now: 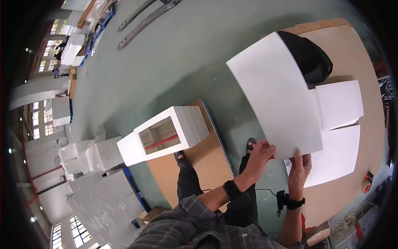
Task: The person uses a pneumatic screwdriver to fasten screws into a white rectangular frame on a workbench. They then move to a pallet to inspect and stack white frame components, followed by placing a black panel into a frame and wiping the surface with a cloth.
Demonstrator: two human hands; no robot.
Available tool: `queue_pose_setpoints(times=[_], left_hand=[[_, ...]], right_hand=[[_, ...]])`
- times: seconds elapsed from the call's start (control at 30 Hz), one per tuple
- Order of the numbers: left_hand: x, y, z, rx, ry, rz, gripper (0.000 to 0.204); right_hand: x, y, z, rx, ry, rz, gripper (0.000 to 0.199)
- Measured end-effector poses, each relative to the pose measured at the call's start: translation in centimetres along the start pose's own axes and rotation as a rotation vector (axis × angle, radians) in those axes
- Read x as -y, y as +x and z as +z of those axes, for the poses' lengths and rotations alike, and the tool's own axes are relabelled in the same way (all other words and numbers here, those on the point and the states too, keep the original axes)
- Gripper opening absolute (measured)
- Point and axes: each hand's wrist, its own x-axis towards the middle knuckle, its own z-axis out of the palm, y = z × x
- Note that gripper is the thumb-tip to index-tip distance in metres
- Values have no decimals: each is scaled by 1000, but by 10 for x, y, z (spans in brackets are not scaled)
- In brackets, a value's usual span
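Observation:
A large white board (275, 95), slightly curved to the eye, slants out in front of me above the floor and the table's left side. At its near edge my left hand (261, 154) grips the left corner, fingers closed on it. My right hand (299, 167) pinches the same edge further right, thumb on the upper face. A small reddish bit shows beside my left fingertips; I cannot tell what it is. Beyond the board, partly covered by it, lies a black bag-like thing (311, 60). Two smaller white panels (340, 103) lie on the brown table top (369, 103).
To my left, a stack of white panels (192, 126), the top one with a reflective rectangular opening, rests on a brown board (215, 162) on a blue pallet. Plastic-wrapped stacks (103, 203) stand further left. Pallet-jack forks (139, 29) lie ahead. An orange-black tape dispenser (367, 181) is at right.

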Motion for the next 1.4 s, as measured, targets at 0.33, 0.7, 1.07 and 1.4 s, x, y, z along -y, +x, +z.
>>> queue_pose_setpoints(times=[0.33,0.7,1.07,1.4], left_hand=[[-79,-91,-174,-229,650,-184,30],[-173,-94,-391,-751,1491,496,51],[-152,-80,-520,-818,1548,243,64],[-154,-83,-552,-832,1525,287,68]], right_hand=[[-130,-11,152,536,-326,77,28],[-251,-44,313,835,-663,62,38],[-333,-106,390,775,-848,-152,39],[-303,-93,293,714,-791,-18,44]])
